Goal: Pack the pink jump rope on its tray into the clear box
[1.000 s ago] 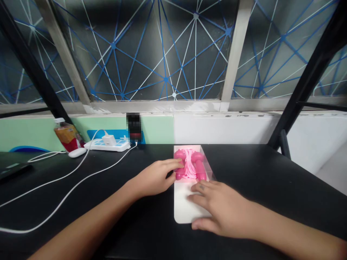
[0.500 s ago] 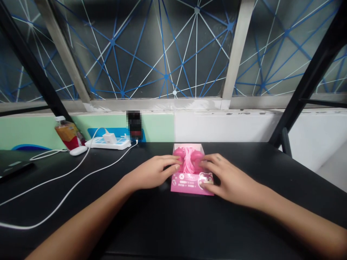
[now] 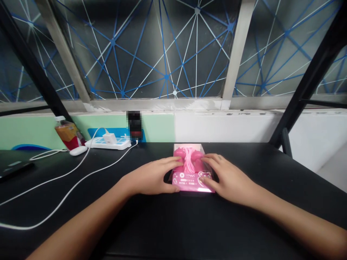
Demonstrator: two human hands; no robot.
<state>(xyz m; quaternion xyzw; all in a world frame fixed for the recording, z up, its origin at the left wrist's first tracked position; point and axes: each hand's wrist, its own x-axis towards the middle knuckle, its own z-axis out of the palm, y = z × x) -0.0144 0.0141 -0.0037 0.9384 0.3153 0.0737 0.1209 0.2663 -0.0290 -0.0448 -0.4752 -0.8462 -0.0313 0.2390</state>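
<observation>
A small clear plastic box (image 3: 193, 182) stands on the black table, with pink earphones and their coiled pink cord (image 3: 187, 157) inside it. A pink printed card with a cartoon bear (image 3: 189, 182) fills its front part. My left hand (image 3: 151, 177) presses against the box's left side, fingertips on the lid. My right hand (image 3: 227, 177) clasps the right side, its fingers reaching over the top and front corner.
Behind the box, a white power strip (image 3: 108, 143) with a charger sits near a white mouse (image 3: 78, 150) and a plastic bottle (image 3: 67, 134). White cables trail across the black table (image 3: 173, 224). A dark flat device (image 3: 16, 167) lies at far left.
The long white panel seen a second ago is gone, and the pink card now shows at the front. The clear cover sits further over the box, and both hands have closed in on its sides.
</observation>
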